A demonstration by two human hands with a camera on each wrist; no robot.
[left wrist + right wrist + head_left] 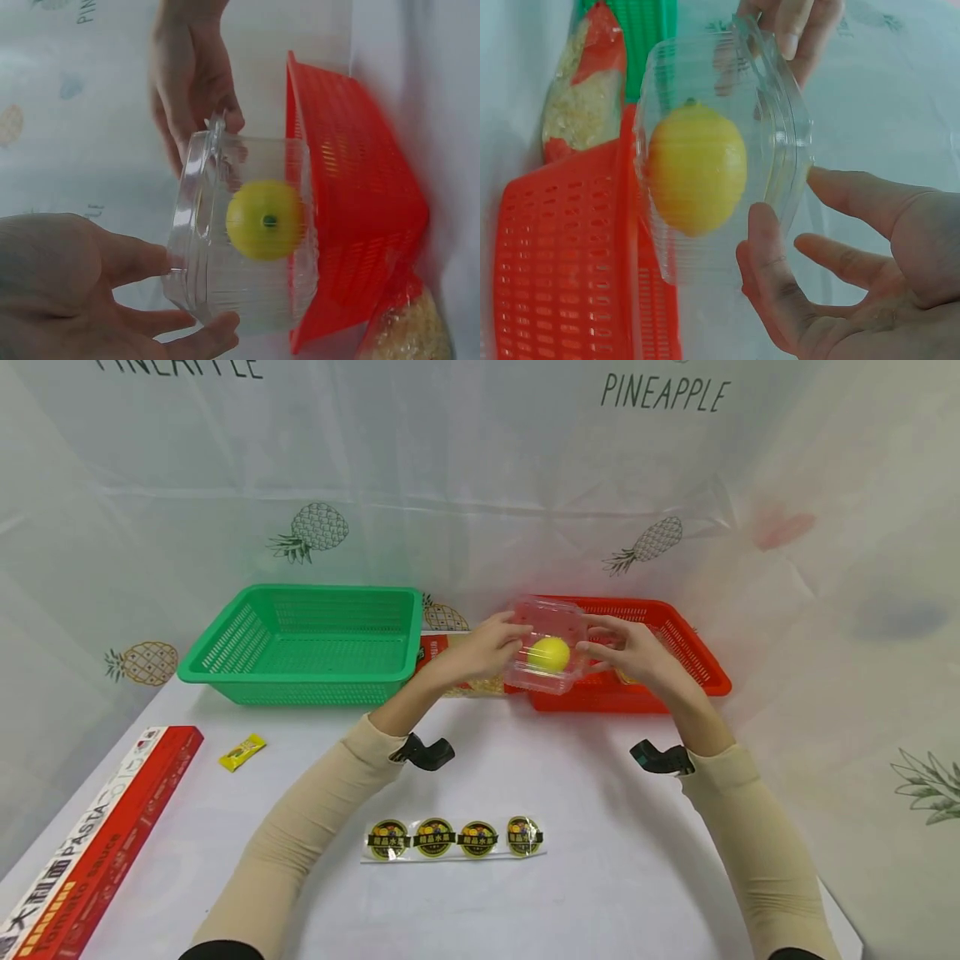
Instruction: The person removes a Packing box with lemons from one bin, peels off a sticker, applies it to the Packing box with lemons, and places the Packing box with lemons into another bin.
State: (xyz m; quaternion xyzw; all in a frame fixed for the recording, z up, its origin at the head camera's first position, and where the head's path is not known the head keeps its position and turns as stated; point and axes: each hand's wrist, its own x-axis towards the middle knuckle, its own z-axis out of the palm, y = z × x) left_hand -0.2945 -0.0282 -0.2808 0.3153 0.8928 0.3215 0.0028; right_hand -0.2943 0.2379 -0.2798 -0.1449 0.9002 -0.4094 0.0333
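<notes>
A clear plastic clamshell box [536, 675] with a yellow lemon [550, 654] inside is held up between both hands, over the near left part of the red basket [693, 647]. My left hand [486, 647] grips its left side, thumb at the lid edge and fingers at the side wall in the left wrist view. On the opposite side my right hand [630, 652] holds the box, its thumb [855, 195] at the lid edge and fingers against the wall. The lid looks closed over the lemon, which lies against the box's bottom.
A green basket [330, 677] stands at the back left. Between the baskets lies a red-and-clear food bag [480, 687]. A strip of round stickers [455, 839] lies at front centre. Left are a small yellow packet [242, 752] and a long red pasta box [112, 827]. A curtain hangs behind.
</notes>
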